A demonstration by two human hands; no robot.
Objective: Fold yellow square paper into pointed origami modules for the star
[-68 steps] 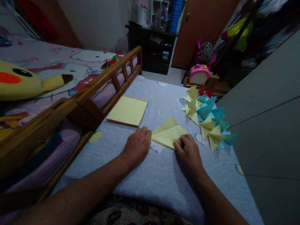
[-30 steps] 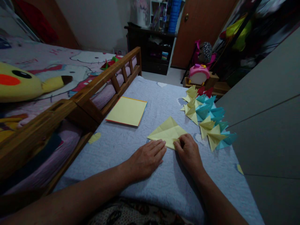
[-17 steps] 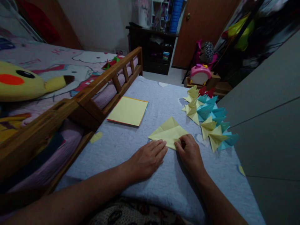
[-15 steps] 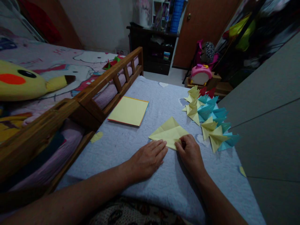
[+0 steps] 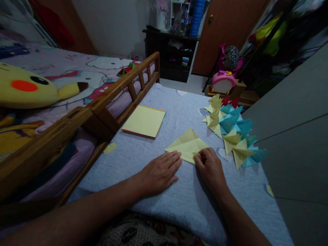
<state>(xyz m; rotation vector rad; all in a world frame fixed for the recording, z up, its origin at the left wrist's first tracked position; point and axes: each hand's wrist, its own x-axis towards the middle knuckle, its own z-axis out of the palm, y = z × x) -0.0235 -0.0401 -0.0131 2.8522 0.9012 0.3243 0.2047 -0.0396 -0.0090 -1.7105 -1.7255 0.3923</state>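
A yellow sheet of origami paper (image 5: 189,142), creased and partly folded, lies on the pale blue bedsheet (image 5: 143,205) in front of me. My left hand (image 5: 161,172) rests flat, fingers stretched out, with its fingertips on the paper's near left edge. At the near right edge, my right hand (image 5: 210,167) pinches the paper between thumb and curled fingers. Beyond my left hand is a square stack of coloured paper (image 5: 144,121) with a yellow sheet on top. Folded yellow paper pieces (image 5: 241,152) and blue paper pieces (image 5: 229,122) stand grouped to the right.
A wooden bed rail (image 5: 120,87) runs along the left side, with a yellow plush toy (image 5: 30,87) on the bed behind it. A grey panel (image 5: 294,136) borders the right. Past the far edge stand a dark cabinet (image 5: 166,68) and a pink toy case (image 5: 223,82).
The whole view has shifted slightly, so things sit a little further right. My left thumb is spread further from the fingers; the right hand keeps its pinch on the paper.
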